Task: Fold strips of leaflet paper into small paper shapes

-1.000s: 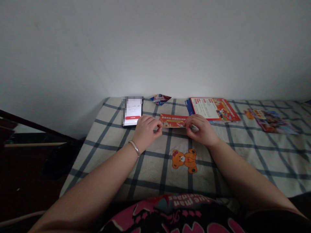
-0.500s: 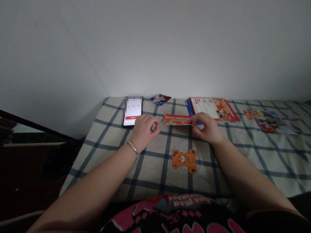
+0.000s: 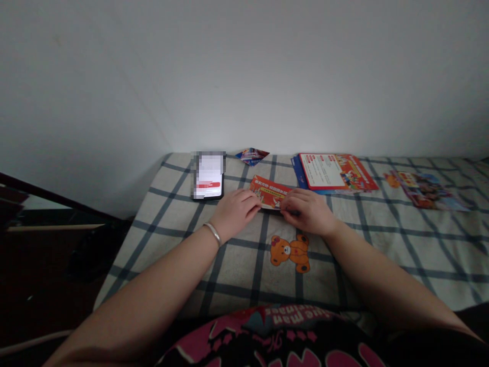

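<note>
A red folded paper leaflet (image 3: 269, 191) with white and yellow print lies between my hands, just above the checked cloth. My left hand (image 3: 237, 213), with a silver bangle on its wrist, pinches the leaflet's near left corner. My right hand (image 3: 307, 210) has its fingers closed on the near right part, covering that end. Just beyond my left hand lies a phone (image 3: 209, 176) with a lit screen, partly blurred out. To the right, past my right hand, is a stack of printed leaflets (image 3: 332, 173), red, white and blue.
A small folded blue paper piece (image 3: 252, 156) lies near the wall (image 3: 244, 76). Another colourful leaflet (image 3: 428, 191) rests at the right. The checked tablecloth (image 3: 237, 265) carries a printed teddy bear (image 3: 289, 252). The table's left edge drops to a dark floor area.
My left hand has moved right and taken hold of the leaflet's left corner. My right hand has come left and nearer. The leaflet has shifted slightly and tilted.
</note>
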A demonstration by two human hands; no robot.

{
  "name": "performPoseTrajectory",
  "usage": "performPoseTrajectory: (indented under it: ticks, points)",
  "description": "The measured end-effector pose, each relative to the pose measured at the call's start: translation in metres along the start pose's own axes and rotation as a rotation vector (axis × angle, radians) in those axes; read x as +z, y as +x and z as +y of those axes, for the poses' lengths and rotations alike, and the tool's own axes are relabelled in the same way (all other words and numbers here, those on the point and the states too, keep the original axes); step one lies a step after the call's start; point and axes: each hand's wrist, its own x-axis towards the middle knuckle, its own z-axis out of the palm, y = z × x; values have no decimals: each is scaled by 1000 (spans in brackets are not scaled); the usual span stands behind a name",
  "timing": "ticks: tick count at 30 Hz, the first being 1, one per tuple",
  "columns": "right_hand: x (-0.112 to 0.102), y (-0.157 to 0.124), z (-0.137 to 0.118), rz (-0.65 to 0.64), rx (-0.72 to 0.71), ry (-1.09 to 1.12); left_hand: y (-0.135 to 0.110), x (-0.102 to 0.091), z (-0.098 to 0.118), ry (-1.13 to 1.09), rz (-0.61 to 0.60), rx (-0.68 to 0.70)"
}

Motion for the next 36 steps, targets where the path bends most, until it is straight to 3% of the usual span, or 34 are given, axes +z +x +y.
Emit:
performPoseTrajectory:
  ticks: [6, 10, 18, 30, 36]
  points:
    - [0, -9, 25, -63, 50, -17, -2, 2, -6, -122, 10, -27]
    - [0, -10, 35, -34, 45, 35, -2, 5, -11, -150, 20, -45]
    - [-3, -9, 30, -140, -19, 225, -4, 7, -12, -136, 37, -119]
    - [-10, -7, 9, -176, 18, 121, -1, 3, -4, -15, -14, -191]
    - [-14, -9, 4, -181, 43, 183, -2, 4, -2, 21, -56, -171]
